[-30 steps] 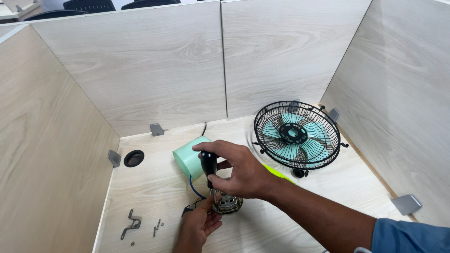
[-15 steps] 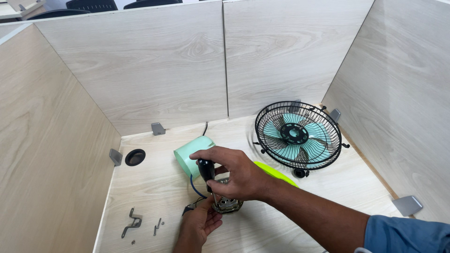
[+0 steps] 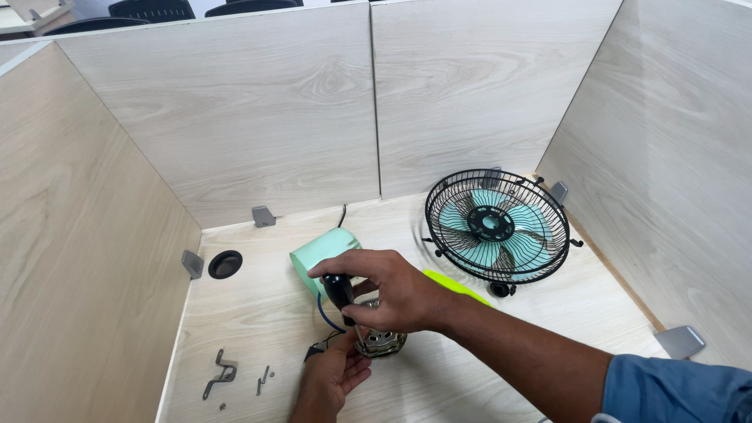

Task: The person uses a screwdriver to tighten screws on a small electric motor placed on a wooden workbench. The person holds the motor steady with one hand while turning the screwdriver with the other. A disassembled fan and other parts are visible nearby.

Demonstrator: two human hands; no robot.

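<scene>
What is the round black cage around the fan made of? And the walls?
The fan cage looks like thin metal wire painted glossy black: fine, evenly spaced spokes. The walls look like pale wood-grain board, probably laminate, since the surface is smooth and matte.

A pale wooden table (image 3: 258, 305) bears a caged fan (image 3: 496, 227), mint-green housing (image 3: 319, 252), metal bracket (image 3: 219, 374) and screws (image 3: 264, 380).
</scene>
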